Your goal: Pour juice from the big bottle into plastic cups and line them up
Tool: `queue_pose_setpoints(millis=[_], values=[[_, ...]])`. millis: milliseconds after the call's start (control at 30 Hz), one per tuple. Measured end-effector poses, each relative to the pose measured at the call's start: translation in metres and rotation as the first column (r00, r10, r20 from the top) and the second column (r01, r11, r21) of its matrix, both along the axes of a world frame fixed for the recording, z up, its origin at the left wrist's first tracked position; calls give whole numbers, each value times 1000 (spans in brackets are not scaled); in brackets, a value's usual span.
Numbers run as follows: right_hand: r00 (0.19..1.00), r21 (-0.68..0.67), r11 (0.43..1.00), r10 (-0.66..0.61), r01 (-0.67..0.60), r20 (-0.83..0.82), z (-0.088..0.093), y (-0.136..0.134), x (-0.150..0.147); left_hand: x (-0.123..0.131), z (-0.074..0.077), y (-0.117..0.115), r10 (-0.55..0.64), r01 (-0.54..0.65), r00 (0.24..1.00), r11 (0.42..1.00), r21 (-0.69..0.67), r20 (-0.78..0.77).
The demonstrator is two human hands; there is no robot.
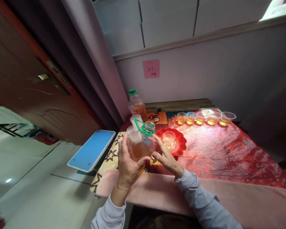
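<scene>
A clear plastic bottle [140,151] of amber drink is held up over the table's left part, its mouth uncapped and a green carry ring around the neck. My left hand [130,160] wraps its left side, closed on it. Against the bottle's right side rests my right hand [165,156], thumb and fingers curved around it. Stacked clear cups [133,133] show just behind the bottle, partly hidden by it. To the right, a single clear cup [168,139] sits in a red scalloped plate [182,144].
Several cups of amber drink [200,118] line the table's back right. A second bottle [137,105], green-capped, stands at the back left. One loose green cap [159,110] lies near the back edge. A blue-topped stool [92,149] is left of the table, by a curtain and door.
</scene>
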State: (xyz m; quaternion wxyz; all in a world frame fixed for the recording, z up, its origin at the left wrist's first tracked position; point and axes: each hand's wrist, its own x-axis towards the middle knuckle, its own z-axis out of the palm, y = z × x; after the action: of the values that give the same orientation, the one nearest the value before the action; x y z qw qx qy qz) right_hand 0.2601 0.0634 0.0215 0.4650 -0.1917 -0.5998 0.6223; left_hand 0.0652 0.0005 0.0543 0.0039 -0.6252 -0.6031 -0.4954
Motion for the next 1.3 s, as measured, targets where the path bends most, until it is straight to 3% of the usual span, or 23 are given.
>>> queue_pose_setpoints(millis=[333, 500, 700, 800, 867, 900, 933, 967, 1000, 1133, 1200, 1300], values=[[998, -89, 994, -58, 59, 12, -9, 9, 18, 18, 11, 8, -70, 61, 993, 994, -91, -90], [985, -73, 986, -143, 150, 99, -15, 13, 25, 25, 9, 10, -111, 93, 973, 991, -96, -202], [984, -48, 987, -148, 153, 99, -19, 8, 27, 23, 16, 9, -172, 156, 947, 985, -80, -273], [985, -58, 986, -152, 157, 86, -18, 5, 27, 5, 18, 1, -156, 149, 977, 987, -58, -146], [985, -70, 985, -152, 158, 80, -18, 4, 26, -15, 11, -6, -43, 47, 994, 998, -44, 104], [985, -77, 985, -151, 157, 79, -18, 4, 26, -27, 4, -9, 59, -46, 960, 997, -54, 275], [986, -83, 984, -149, 155, 79, -18, 3, 26, -38, -5, -12, 177, -150, 865, 984, -94, 469], [986, -88, 984, -145, 152, 79, -19, 3, 26, -48, -16, -15, 277, -247, 701, 959, -141, 658], [987, -94, 985, -140, 147, 77, -19, 3, 26, -57, -27, -16, 323, -269, 613, 944, -194, 721], [994, -128, 986, -106, 109, 25, -19, 3, 26, -68, -63, -14, 357, -142, 422, 934, -328, 833], [996, -158, 984, -82, 77, -27, -16, 4, 26, -62, -71, -10, 351, -67, 335, 935, -349, 875], [996, -178, 983, -55, 42, -70, -12, 6, 28, -51, -71, -3, 334, 22, 223, 938, -347, 916]])
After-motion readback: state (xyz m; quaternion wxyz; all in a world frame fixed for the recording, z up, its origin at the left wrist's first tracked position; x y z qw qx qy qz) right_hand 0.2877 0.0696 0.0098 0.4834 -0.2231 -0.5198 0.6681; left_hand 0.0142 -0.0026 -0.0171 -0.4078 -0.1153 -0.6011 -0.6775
